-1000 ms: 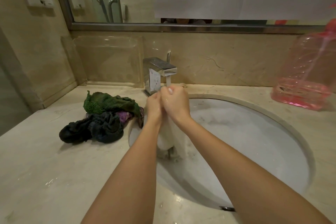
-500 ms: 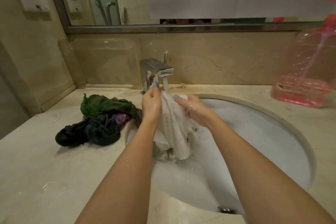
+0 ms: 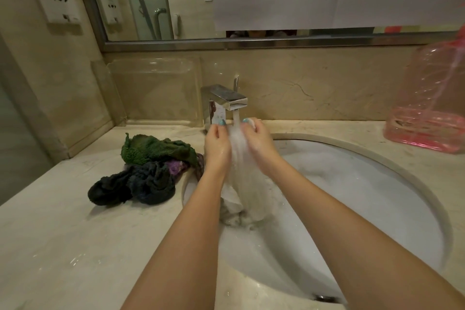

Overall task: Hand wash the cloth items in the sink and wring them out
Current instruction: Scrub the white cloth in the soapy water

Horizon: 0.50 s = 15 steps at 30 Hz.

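Both hands up under tap (image 3: pixel 227 100), water running. L hand (image 3: pixel 217 145) and R hand (image 3: pixel 258 142) each pinch top edge of white cloth (image 3: pixel 247 184), thumb on near side, fingers curled behind; hands close but apart, stream falls in the gap between them onto the cloth. Prob held that way so the top edge stays spread and the flow hits fabric direct, then runs down its length = rinse step, judging by setup.

Cloth hangs down from the grip, lower end bunched and resting on sink (image 3: pixel 415 184) wall at the left side of the basin, so runoff goes in the bowl, not on counter (image 3: pixel 63 246). Foam/suds lie in the basin right of the cloth. Drain itself not seen; only an overflow slot at near rim.

Pile (image 3: pixel 148 171) of other cloths (green on top, purple bit, dark ones in front) sits on counter just left of sink rim, one edge touching or overlapping rim, can't tell which. Prob parked within reach of L hand, out of the water. Whether washed already or waiting: can't tell from here.

Pink jug (image 3: pixel 432 108) far right on counter, well apart, not in use. Clear tray (image 3: pixel 153 90) leans at backsplash behind pile.

Judgement: white cloth mid-rinse, wring not yet done. Wring calls for both hands closing full round the cloth and twisting over the basin. Risk: splash onto counter since stream lands high near rim; wet cloth slipping from a pinch grip.
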Motion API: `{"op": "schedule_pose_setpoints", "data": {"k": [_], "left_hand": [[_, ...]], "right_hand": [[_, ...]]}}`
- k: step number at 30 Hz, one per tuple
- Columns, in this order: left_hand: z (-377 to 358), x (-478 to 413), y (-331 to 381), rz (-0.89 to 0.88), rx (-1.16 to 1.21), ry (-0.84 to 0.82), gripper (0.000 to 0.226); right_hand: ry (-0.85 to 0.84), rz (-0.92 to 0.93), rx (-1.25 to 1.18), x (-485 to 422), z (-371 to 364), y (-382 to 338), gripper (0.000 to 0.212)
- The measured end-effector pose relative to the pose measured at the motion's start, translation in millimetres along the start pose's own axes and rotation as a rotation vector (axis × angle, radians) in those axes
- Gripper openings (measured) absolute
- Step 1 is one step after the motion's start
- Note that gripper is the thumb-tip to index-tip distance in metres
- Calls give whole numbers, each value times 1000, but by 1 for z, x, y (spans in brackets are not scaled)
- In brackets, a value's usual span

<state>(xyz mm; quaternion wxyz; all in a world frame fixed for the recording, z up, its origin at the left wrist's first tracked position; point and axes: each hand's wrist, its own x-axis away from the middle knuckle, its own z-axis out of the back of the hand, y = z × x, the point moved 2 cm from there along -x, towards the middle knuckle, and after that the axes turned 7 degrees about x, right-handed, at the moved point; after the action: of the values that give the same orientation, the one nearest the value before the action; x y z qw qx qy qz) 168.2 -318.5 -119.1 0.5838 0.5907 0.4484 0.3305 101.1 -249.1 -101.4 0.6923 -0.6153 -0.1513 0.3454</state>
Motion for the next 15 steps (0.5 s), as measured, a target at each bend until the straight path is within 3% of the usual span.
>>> {"op": "schedule_pose_setpoints", "data": {"k": [3, 5, 9, 11, 15], "left_hand": [[0, -6, -8, 116, 42, -3, 26], [-4, -1, -9, 173, 154, -76, 24], [-24, 30, 2, 44, 79, -173, 33], [-30, 38, 8, -60, 56, -218, 41], [-15, 15, 7, 90, 105, -44, 38]], "right_hand": [[-51, 111, 111, 16, -16, -6, 39], [10, 130, 200, 16, -18, -8, 48], [302, -140, 33, -7, 2, -3, 48], [352, -216, -3, -8, 8, 3, 46], [238, -48, 167, 17, -5, -8, 46]]}}
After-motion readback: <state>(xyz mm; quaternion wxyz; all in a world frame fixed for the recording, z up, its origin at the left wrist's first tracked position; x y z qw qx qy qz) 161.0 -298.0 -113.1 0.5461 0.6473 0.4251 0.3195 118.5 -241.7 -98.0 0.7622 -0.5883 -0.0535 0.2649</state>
